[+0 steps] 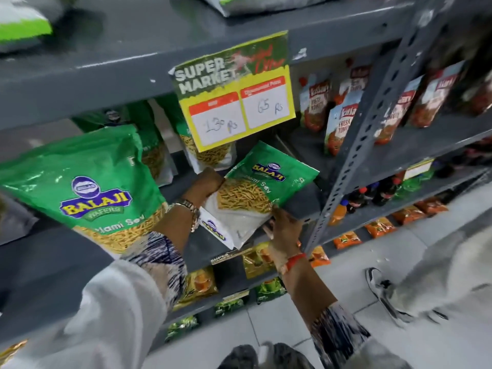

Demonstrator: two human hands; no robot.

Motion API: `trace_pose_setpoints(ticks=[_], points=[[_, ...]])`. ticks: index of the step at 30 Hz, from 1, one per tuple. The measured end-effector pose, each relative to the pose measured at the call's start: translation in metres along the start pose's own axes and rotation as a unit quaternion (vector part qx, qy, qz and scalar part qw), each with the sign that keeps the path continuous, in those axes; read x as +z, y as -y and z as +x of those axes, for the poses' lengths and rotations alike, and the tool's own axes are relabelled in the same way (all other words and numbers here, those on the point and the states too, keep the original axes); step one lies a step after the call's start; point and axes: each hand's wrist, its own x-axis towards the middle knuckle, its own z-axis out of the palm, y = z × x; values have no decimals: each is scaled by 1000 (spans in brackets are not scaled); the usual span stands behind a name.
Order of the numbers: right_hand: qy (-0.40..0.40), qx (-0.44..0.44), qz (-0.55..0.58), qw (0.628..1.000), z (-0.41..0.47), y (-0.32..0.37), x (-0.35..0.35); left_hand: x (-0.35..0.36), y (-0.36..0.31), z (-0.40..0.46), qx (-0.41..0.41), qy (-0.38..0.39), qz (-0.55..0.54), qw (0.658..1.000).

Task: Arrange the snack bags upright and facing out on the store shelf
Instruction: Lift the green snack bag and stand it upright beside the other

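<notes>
A green and white Balaji sev bag [262, 190] leans tilted over the grey shelf [298, 206], label facing out. My left hand [205, 186] grips its left edge. Around its lower right edge my right hand [282, 227] is closed. A second, larger-looking sev bag [90, 182] stands upright at the left, close to the camera, facing out. Further back on the same shelf stand more sev bags [210, 153], partly hidden behind a price sign.
A yellow price sign [234, 99] hangs from the shelf above. Tomato sauce pouches [338, 123] stand to the right of a perforated upright post [370, 129]. Lower shelves hold orange and green packets [378, 227] and bottles. Another person's shoe [383, 294] is on the floor at right.
</notes>
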Motion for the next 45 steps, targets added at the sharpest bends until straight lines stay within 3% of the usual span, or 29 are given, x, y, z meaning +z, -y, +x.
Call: trace_pose_setpoints(ticks=[7,11,20,25,32,37,45], points=[[0,5,16,1000,16,-2,-12,3,10,-18,37,-54,-4,998],[18,14,-9,1000,14,-3,-31,12,32,-43,35,-103,-67,992],[79,-71,-26,994,-68,-6,-94,31,91,-186,48,-140,-205,968],[154,-107,-63,980,-134,0,-131,28,100,-271,69,-142,-356,921],[237,-137,-76,959,-194,16,-149,12,94,-344,150,-232,-415,867],[253,-149,-59,954,-202,18,-146,4,95,-359,182,-245,-417,856],[244,-140,-63,958,-152,13,-133,26,97,-312,101,-218,-434,868]])
